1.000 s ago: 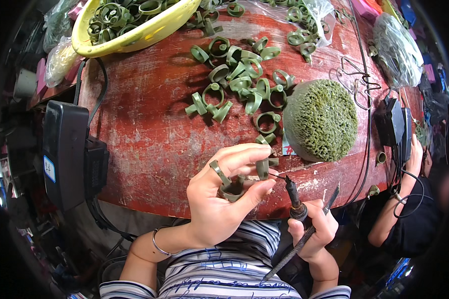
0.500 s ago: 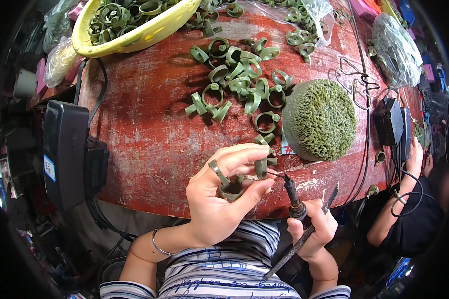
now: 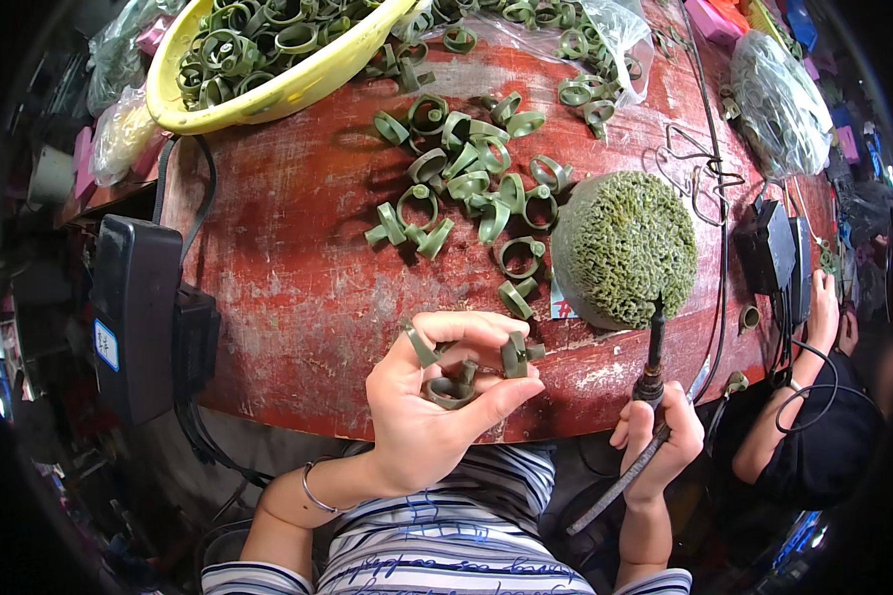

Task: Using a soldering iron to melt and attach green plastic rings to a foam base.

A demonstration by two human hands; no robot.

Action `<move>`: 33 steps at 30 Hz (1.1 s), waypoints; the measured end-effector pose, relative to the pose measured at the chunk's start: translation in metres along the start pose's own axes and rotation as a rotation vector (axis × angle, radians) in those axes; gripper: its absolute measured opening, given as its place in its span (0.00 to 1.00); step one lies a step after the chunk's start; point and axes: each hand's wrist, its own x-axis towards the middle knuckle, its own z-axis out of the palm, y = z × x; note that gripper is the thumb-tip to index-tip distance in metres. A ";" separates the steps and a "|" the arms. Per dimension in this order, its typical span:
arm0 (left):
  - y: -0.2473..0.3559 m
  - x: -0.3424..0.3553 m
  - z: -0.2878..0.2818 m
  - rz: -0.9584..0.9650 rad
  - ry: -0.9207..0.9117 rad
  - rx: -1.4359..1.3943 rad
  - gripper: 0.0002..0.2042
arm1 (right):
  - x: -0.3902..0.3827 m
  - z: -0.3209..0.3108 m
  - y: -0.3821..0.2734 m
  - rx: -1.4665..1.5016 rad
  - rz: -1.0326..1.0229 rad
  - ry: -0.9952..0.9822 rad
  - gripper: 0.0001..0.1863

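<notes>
My left hand (image 3: 422,416) pinches a green wax ring (image 3: 515,354) between thumb and fingertips. More green rings (image 3: 451,391) sit in its palm, and another band shows at a finger. In my right hand (image 3: 668,446) is a wax pen (image 3: 649,385) with a dark, thin front end, pointed away from me. Its tip meets the near edge of a round green wax block (image 3: 625,248) with a pitted top; the exact contact is hidden. A slim grey rod (image 3: 615,494), perhaps a file, is also held in that hand, slanting down to the left.
Loose green rings (image 3: 466,178) lie scattered mid-table. A yellow basin (image 3: 268,111) full of rings stands at the far left. Black power boxes (image 3: 137,317) sit at the left edge, others (image 3: 767,248) at the right with cables. Another person's hand (image 3: 822,312) is at far right.
My right hand has moved right, taking the wax pen's tip from the ring in my left hand to the wax block. The left hand still holds its rings.
</notes>
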 end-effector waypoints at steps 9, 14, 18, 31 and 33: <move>0.001 0.003 -0.003 0.035 -0.073 0.106 0.08 | 0.005 0.000 -0.007 -0.120 0.018 0.019 0.10; 0.008 0.002 -0.002 -0.086 -0.105 0.179 0.10 | 0.002 -0.002 -0.006 -0.130 0.073 0.001 0.08; 0.018 0.001 0.001 -0.252 -0.078 0.034 0.09 | -0.003 -0.003 -0.005 -0.013 0.024 -0.033 0.12; 0.020 -0.006 -0.008 -0.414 -0.020 -0.220 0.07 | -0.002 0.006 -0.018 0.067 -0.136 -0.242 0.17; 0.020 -0.007 -0.007 -0.396 -0.013 -0.190 0.07 | -0.001 0.006 -0.019 0.064 -0.128 -0.247 0.17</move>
